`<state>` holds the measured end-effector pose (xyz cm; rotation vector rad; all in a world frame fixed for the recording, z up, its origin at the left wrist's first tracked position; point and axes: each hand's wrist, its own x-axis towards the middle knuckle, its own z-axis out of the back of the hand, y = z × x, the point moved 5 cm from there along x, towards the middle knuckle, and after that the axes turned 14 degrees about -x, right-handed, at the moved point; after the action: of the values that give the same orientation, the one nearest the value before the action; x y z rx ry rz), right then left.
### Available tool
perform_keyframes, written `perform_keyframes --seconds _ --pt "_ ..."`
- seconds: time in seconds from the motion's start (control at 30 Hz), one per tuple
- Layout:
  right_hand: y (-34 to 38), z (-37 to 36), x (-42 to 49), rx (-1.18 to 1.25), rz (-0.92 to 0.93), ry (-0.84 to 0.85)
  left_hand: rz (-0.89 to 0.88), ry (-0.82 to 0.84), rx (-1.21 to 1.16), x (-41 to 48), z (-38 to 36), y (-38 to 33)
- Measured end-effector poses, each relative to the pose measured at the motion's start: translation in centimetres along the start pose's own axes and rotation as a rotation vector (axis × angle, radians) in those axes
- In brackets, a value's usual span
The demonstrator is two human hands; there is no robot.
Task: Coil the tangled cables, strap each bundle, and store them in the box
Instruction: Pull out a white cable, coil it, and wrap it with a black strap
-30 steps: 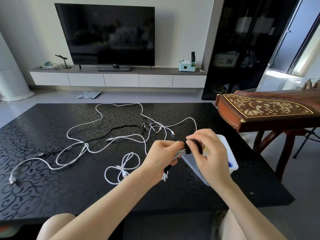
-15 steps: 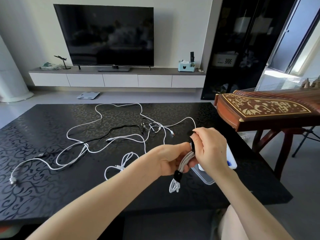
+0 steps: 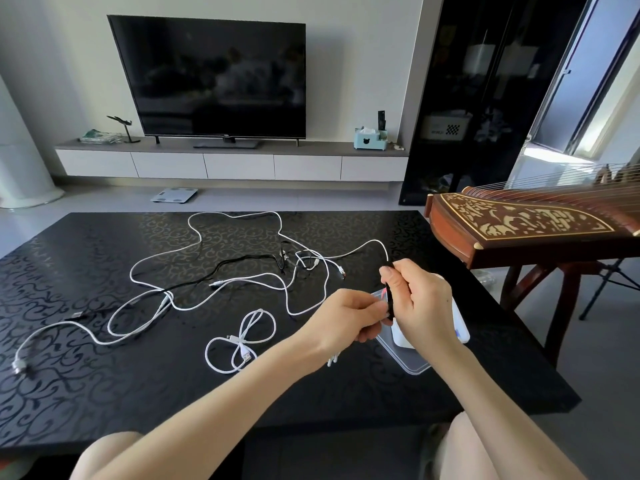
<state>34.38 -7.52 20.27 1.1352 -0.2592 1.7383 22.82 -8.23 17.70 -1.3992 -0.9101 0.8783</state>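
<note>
Fingers [image 3: 398, 276], right hand [image 3: 424, 306], pinch strap [image 3: 390, 303]; left hand [image 3: 346, 317] grips bundle [image 3: 332, 360]; box [image 3: 412, 360] near edge

A dark television [image 3: 214, 77] stands on a low console [image 3: 235, 166], a wooden zither [image 3: 519, 226] beside the black table [image 3: 86, 265]

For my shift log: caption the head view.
Left hand and right hand wrap black strap round cable bundle near box.

White coiled bundle [image 3: 332, 360], black strap [image 3: 389, 299], near clear box [image 3: 408, 358] — tangled cables [image 3: 221, 282] left.
</note>
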Motion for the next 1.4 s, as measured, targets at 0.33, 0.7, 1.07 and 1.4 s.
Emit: perform_keyframes --seconds 0.33,0.7,1.07,1.4 --pt "0.9 0.7 1.0 -0.117 0.093 0.195 0.118 -0.255 0.288 1.6 1.1 1.5" --pt "-0.5 0.7 -2.3 0.003 0.186 0.112 0.330 -0.166 -0.660 1.5 0.8 2.2" --pt "-2.7 -0.3 -4.4 0.594 -0.440 0.352 0.057 -0.142 -0.515 1.8 2.7 1.1" --pt "-2.1 -3.2 -4.5 1.311 -0.935 0.927 -0.097 -0.077 -0.203 0.6 3.4 -0.4"
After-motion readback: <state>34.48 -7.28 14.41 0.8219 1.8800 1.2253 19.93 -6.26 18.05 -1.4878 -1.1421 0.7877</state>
